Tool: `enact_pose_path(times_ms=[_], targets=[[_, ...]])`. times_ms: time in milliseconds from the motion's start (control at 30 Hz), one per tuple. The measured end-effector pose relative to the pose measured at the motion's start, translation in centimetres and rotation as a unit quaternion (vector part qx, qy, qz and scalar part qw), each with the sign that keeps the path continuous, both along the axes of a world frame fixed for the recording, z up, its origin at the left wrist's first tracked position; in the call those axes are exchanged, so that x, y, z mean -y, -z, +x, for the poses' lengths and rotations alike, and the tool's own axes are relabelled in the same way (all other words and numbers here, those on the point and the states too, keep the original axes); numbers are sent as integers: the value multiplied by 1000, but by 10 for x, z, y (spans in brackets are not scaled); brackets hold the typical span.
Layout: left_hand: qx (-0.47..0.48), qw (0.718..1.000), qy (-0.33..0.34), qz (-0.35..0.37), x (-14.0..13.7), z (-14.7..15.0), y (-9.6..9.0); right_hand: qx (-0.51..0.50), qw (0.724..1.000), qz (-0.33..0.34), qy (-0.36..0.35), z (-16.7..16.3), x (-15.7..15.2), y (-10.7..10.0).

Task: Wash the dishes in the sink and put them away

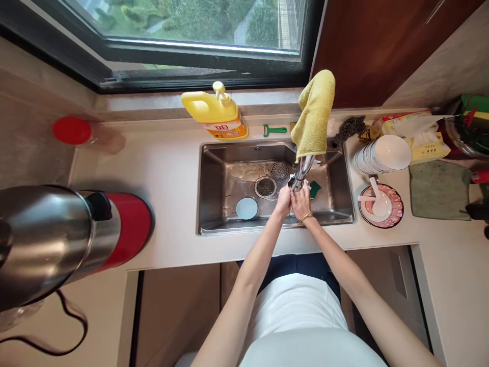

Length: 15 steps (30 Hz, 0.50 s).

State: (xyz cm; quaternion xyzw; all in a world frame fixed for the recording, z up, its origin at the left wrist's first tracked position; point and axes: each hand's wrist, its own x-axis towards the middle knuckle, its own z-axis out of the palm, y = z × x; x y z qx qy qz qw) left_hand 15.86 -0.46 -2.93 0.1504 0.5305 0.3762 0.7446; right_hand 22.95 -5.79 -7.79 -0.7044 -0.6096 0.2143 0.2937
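Observation:
Both of my hands are close together over the right half of the metal sink (214,186), beneath the end of the faucet (305,165). My left hand (283,200) is closed, fingers curled inward. Beside it, my right hand (301,203), with a bracelet at the wrist, is bent over the same spot. Small white and dark bits show at the fingertips, but the faucet hides most of what is between the hands. A pale blue dish (246,209) lies on the sink floor to the left. Just right of my hands is a dark green piece (315,189).
A yellow cloth (315,114) drapes over the faucet. Behind the sink are a yellow detergent jug (225,117) and a green peeler (275,130). Stacked white bowls (391,153) and a plate with spoons (397,204) stand right; a large steel-and-red appliance (130,229) stands left.

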Motion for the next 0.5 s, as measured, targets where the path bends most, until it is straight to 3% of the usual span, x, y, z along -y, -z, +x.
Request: enact_pose_path(times_ms=[133,233,300,367,500], targets=[[-30,999,-11,-33,8,9,3,41,999,-13,-31,7,27,-11],[-46,998,-1,-34,12,12,2,66,993,-75,-60,24,31,-21],[-55,998,4,-26,12,13,0,72,991,-100,-44,34,22,-24],[-60,998,14,-7,10,10,-4,47,995,-83,-2,41,8,-22],[-61,994,78,42,5,-3,-7,-108,992,-44,36,43,-27,-3]])
